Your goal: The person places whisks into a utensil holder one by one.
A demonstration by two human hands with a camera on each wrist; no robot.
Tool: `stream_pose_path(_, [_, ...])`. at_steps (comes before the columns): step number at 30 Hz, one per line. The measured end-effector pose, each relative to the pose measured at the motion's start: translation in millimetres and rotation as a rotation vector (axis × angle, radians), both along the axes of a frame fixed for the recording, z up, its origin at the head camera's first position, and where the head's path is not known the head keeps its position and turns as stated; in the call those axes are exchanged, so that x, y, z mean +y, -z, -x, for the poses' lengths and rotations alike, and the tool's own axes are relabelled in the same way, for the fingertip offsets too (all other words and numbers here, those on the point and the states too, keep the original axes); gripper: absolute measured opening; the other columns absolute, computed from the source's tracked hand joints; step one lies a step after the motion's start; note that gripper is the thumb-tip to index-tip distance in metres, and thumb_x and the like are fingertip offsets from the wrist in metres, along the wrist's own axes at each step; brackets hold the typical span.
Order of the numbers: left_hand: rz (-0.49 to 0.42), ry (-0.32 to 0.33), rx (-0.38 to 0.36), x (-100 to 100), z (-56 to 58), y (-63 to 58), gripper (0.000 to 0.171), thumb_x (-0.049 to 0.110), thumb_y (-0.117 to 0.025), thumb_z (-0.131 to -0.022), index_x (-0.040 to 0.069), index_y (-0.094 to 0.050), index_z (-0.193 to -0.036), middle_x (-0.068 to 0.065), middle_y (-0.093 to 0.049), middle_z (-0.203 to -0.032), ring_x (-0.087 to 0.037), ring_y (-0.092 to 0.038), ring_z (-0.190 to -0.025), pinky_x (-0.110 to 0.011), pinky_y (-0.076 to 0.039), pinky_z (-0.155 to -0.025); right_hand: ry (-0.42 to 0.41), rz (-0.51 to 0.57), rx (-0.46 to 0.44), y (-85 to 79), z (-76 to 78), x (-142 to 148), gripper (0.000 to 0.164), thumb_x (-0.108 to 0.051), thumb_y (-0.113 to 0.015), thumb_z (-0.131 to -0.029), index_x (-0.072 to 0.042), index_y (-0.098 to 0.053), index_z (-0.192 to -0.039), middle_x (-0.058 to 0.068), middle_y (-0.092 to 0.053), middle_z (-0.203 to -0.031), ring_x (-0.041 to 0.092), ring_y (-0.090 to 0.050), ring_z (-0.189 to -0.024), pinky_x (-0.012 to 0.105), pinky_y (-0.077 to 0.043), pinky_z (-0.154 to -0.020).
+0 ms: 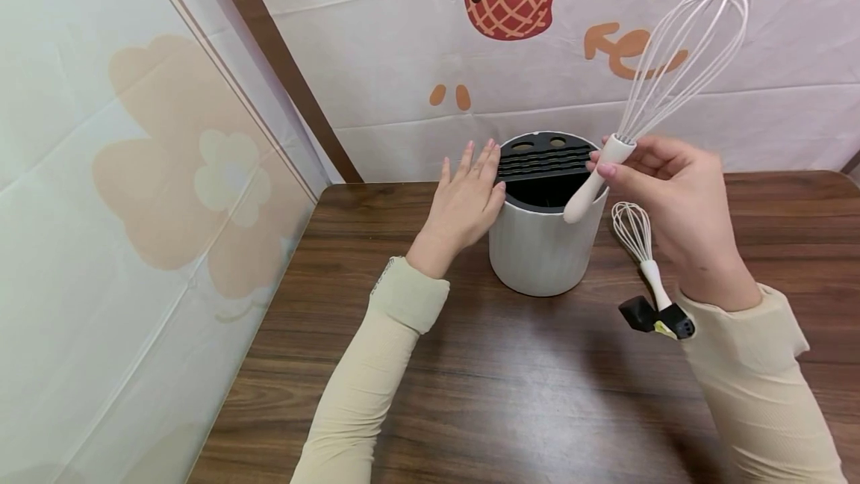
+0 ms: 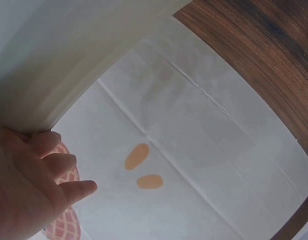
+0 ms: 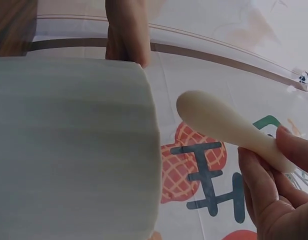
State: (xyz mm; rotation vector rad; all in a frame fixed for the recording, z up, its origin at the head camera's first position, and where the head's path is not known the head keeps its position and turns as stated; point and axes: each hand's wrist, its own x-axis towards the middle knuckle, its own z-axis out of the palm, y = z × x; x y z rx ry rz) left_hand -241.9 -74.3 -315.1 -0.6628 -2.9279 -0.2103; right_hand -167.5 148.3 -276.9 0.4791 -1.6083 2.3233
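A white ribbed utensil holder (image 1: pixel 547 256) with a black slotted insert (image 1: pixel 547 163) stands upright on the table. My left hand (image 1: pixel 465 202) lies against its left side, fingers extended near the rim. My right hand (image 1: pixel 688 200) pinches a large white whisk (image 1: pixel 583 199) at the upper part of its handle, between thumb and fingers. The whisk tilts, wires up to the right, with the handle's rounded end overlapping the holder's front rim in the head view. In the right wrist view, that handle (image 3: pixel 219 117) shows apart from the holder's rim.
A smaller white whisk (image 1: pixel 653 278) lies on the wooden table (image 1: pixel 510 387), right of the holder. By the right cuff is a small black piece (image 1: pixel 638 314) with a yellow mark. A printed cloth (image 1: pixel 376 36) hangs close behind the holder, and another pale cloth (image 1: pixel 80 245) hangs at the left.
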Motion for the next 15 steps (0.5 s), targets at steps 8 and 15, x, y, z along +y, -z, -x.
stream_pose_path(8, [0.004,-0.004,-0.005,0,-0.4,-0.1,0.056,0.033,-0.023,-0.102,0.012,-0.015,-0.153,0.003,-0.011,-0.157,-0.017,0.003,-0.144,-0.048,0.000,-0.114,0.016,0.037,0.010,-2.8,10.3,-12,0.021,0.014,-0.069,-0.076,0.013,-0.067,-0.096,0.014,-0.071,-0.084,0.023,-0.069,-0.083,0.026,-0.054,-0.075])
stream_pose_path(15, [0.008,-0.006,-0.008,0,-0.4,-0.4,0.056,0.034,-0.022,-0.101,0.013,-0.014,-0.153,0.004,-0.010,-0.157,-0.017,0.004,-0.144,-0.048,0.000,-0.114,0.067,0.022,0.077,-2.8,18.3,-26,0.017,0.017,-0.069,-0.074,0.012,-0.068,-0.090,0.012,-0.070,-0.081,0.022,-0.069,-0.078,0.027,-0.054,-0.078])
